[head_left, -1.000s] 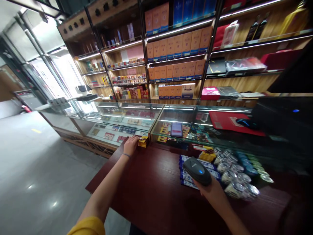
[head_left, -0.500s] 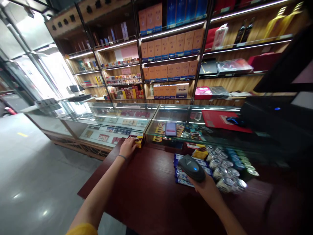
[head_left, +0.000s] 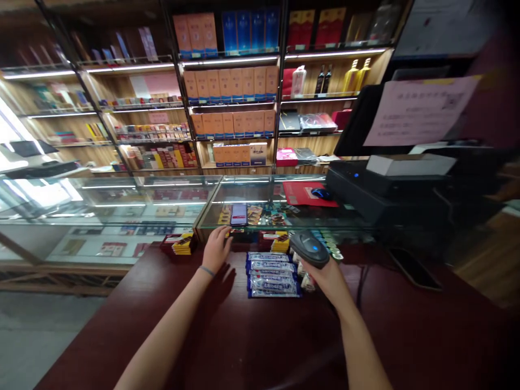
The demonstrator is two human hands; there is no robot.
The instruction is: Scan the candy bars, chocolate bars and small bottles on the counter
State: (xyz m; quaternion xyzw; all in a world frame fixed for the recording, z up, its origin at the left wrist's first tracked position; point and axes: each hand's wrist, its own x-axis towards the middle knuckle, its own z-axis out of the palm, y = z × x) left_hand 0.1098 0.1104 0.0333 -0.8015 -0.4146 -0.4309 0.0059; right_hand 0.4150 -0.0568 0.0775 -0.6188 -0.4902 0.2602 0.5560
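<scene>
My left hand (head_left: 217, 248) reaches over the dark red counter (head_left: 179, 314), fingers loosely stretched toward the glass case edge. I see nothing clearly held in it. To its left stands a pile of yellow-and-brown packs (head_left: 182, 244); to its right is a similar pile (head_left: 280, 241) beside a brown box. My right hand (head_left: 327, 273) is wrapped round a black barcode scanner (head_left: 309, 248) with a lit blue light. The scanner hovers beside blue-and-white wrapped sticks (head_left: 272, 276) laid in a row. Cans (head_left: 333, 249) are partly hidden behind the scanner and hand.
A glass display case (head_left: 170, 197) runs behind the counter, bearing a phone (head_left: 239, 214), a red mat (head_left: 303, 194) and a mouse (head_left: 320, 193). At right are a dark machine (head_left: 357, 189), a monitor with a paper sheet (head_left: 422, 111) and another phone (head_left: 414, 268). Stocked shelves (head_left: 231, 103) line the wall.
My left hand has come off the left pile of yellow packs and moved right. My view has turned right. My right hand still holds the scanner, now covering more of the cans.
</scene>
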